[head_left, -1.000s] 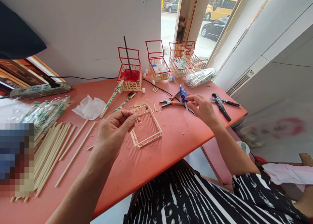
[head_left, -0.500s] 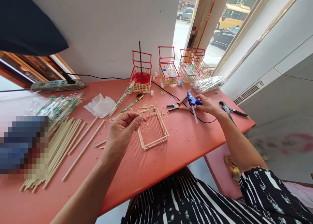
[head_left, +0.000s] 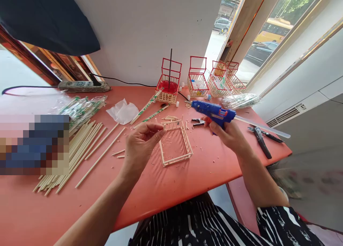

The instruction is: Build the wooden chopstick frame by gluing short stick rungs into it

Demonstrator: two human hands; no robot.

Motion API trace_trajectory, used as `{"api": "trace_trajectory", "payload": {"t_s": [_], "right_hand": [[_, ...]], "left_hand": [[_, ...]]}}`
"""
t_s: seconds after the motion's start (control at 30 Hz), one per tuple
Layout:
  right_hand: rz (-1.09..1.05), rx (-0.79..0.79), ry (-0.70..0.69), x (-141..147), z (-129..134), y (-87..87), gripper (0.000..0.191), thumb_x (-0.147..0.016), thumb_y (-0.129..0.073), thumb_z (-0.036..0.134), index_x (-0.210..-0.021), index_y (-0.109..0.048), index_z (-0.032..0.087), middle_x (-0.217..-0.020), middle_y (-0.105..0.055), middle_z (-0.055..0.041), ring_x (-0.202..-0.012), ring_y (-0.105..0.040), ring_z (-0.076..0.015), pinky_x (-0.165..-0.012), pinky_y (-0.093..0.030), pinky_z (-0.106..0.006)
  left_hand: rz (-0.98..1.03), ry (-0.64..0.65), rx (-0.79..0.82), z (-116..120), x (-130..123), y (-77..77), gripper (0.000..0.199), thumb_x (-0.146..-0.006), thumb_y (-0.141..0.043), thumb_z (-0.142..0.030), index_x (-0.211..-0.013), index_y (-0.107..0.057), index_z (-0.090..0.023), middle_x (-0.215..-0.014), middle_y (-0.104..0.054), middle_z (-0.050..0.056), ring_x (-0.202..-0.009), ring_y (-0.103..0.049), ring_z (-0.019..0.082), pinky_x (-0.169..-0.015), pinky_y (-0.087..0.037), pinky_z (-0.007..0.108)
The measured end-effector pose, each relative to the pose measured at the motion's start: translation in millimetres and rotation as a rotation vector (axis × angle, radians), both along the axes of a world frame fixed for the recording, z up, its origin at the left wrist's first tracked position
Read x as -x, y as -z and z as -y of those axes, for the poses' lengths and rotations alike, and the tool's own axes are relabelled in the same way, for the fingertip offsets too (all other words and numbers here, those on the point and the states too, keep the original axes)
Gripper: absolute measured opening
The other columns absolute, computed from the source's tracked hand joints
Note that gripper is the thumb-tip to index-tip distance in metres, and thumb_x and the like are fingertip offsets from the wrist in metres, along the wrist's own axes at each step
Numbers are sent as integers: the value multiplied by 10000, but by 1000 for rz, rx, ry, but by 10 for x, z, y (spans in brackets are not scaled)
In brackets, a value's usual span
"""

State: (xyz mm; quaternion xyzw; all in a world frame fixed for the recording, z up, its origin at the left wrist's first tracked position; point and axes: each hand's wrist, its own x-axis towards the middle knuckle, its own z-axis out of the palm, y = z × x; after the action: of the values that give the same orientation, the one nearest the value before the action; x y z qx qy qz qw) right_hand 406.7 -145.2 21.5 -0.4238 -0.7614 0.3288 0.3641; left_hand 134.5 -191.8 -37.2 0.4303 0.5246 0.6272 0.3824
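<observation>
My right hand (head_left: 223, 131) grips a blue hot glue gun (head_left: 211, 112), raised above the table with its nozzle pointing left and a long clear glue stick out of its back. My left hand (head_left: 143, 138) is closed in a pinch beside the left side of a small rectangular frame of wooden sticks (head_left: 178, 160). What looks like a short wooden stick is between its fingertips, mostly hidden by them. The frame lies on the red table with short uprights along its sides. Pliers (head_left: 198, 122) lie behind the glue gun, partly covered by my right hand.
Long wooden sticks (head_left: 83, 146) lie at left, near wrapped chopsticks (head_left: 88, 113) and a white plastic piece (head_left: 123, 112). Small red-trimmed carts (head_left: 168, 92) stand along the wall. Black-handled pliers (head_left: 259, 140) rest near the right edge. A power strip (head_left: 83, 85) sits at the back left.
My right hand has lifted the glue gun off the table and turned it so the nozzle points left. My left hand stays pinched beside the frame. The view has shifted slightly.
</observation>
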Motion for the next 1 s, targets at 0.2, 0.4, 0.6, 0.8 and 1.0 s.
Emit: {"api": "trace_trajectory", "payload": {"t_s": [0.2, 0.4, 0.6, 0.8, 1.0], "right_hand": [[-54, 136, -178, 319, 103, 211, 555, -991, -582, 712, -1036, -697, 170, -886, -690, -78, -678, -570, -150, -574, -469, -280], [-21, 132, -203, 367, 120, 306, 541, -1020, -535, 700, -957, -644, 175, -738, -577, -15, -617, -494, -128, -559, -409, -272], [-7, 124, -204, 369, 125, 326, 519, -1039, -509, 666, -846, -544, 185, -703, -494, 6, -592, -439, -116, -550, -322, -284], [-7, 140, -214, 357, 113, 362, 499, -1048, -509, 638, -821, -509, 193, -695, -464, 14, -600, -411, -113, -562, -286, -289], [5, 113, -225, 362, 105, 369, 471, -1058, -506, 591, -800, -501, 197, -670, -458, 16, -606, -398, -118, -570, -265, -293]], "left_hand": [[-60, -62, -22, -23, 59, 99, 259, -730, -863, -387, -913, -813, -210, -935, -803, 39, -884, -739, 194, -859, -589, 329], [-75, -79, -41, -35, 84, 148, 208, -754, -864, -349, -925, -835, -234, -938, -806, 18, -894, -741, 181, -863, -581, 309], [-91, -85, -58, -26, 90, 159, 177, -780, -863, -351, -923, -835, -251, -918, -796, 2, -870, -727, 165, -823, -571, 289], [-111, -65, -74, -23, 77, 163, 146, -788, -856, -331, -918, -837, -266, -885, -783, -13, -831, -708, 147, -790, -551, 271], [-106, -62, -58, -28, 90, 159, 152, -787, -857, -330, -921, -836, -261, -892, -784, -7, -833, -709, 152, -790, -552, 279]]}}
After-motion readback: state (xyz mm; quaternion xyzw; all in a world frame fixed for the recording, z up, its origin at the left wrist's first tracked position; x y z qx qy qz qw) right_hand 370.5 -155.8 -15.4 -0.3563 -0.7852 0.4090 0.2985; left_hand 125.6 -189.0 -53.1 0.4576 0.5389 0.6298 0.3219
